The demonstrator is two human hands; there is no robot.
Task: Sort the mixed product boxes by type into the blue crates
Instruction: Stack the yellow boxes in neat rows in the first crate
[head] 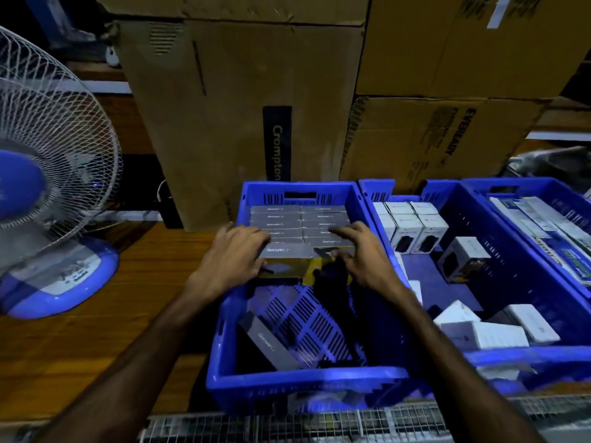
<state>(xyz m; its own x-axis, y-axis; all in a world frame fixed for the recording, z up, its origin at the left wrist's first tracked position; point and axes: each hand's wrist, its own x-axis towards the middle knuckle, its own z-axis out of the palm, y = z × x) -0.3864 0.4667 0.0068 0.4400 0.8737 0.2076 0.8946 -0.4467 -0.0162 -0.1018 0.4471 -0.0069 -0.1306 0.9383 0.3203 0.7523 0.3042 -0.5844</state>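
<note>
Left hand (235,254) and right hand (361,254) on grey boxes (299,230) in blue crate (307,380), grip perhaps loose

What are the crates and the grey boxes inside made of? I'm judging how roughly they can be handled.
The left crate looks like moulded blue plastic, slightly glossy, with slotted walls and a perforated floor. The grey boxes look like printed cardboard with a matte finish: sharp folded edges, logo print. Their contents cannot be seen.
</note>
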